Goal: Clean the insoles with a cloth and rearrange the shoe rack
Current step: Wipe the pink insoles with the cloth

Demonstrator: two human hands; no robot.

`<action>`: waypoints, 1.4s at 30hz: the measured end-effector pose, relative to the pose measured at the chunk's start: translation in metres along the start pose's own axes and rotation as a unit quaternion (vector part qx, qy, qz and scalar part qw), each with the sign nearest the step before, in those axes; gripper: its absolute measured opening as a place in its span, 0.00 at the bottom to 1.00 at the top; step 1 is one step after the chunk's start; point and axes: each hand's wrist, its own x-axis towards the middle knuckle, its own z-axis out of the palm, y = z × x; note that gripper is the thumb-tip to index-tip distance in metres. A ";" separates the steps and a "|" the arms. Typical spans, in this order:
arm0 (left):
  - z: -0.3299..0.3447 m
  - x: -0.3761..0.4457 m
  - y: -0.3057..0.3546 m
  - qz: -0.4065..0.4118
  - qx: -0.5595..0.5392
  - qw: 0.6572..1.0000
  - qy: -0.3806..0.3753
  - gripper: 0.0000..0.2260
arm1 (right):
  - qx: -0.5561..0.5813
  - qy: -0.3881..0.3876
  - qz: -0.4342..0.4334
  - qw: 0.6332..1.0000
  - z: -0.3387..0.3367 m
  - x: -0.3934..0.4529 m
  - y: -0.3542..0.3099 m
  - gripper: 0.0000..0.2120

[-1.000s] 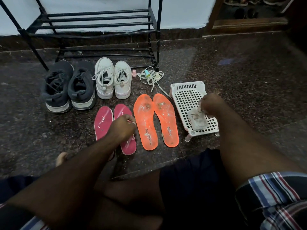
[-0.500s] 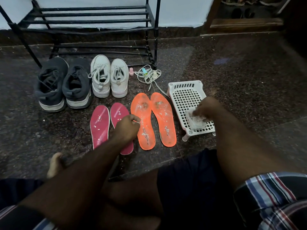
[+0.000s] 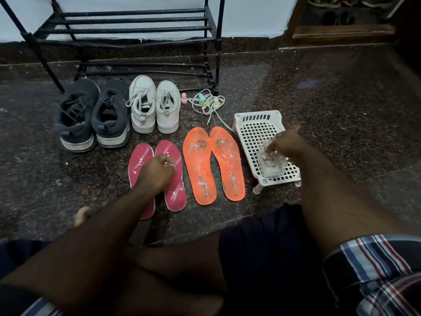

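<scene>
Two pink insoles [image 3: 172,192] and two orange insoles [image 3: 200,169] lie side by side on the dark floor, all speckled with white and brown dirt. My left hand [image 3: 156,172] hovers over the pink pair with curled fingers; whether it touches or grips an insole I cannot tell. My right hand [image 3: 284,144] pinches a crumpled pale cloth [image 3: 272,164] that lies on a white perforated plastic stand [image 3: 255,128]. The black metal shoe rack [image 3: 136,21] stands at the back wall with bare shelves.
Dark grey sneakers [image 3: 91,115] and white sneakers [image 3: 155,103] stand in a row in front of the rack. Loose laces [image 3: 209,106] and a small pink bottle [image 3: 184,98] lie beside them. My crossed legs fill the foreground.
My right hand has gathered the cloth up on the stand, bunching it. My left hand stays over the pink insoles. The camera has shifted slightly.
</scene>
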 end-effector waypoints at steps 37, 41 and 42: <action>-0.059 0.026 -0.053 -0.276 -0.232 0.933 0.014 0.08 | 0.479 -0.288 -0.003 0.829 0.077 -0.035 -0.074 0.14; -0.063 0.023 -0.052 -0.271 -0.258 0.927 -0.003 0.08 | 0.495 -0.293 -0.037 0.817 0.076 -0.046 -0.079 0.16; -0.063 0.023 -0.053 -0.271 -0.260 0.927 -0.006 0.08 | 0.494 -0.289 -0.041 0.819 0.076 -0.048 -0.080 0.16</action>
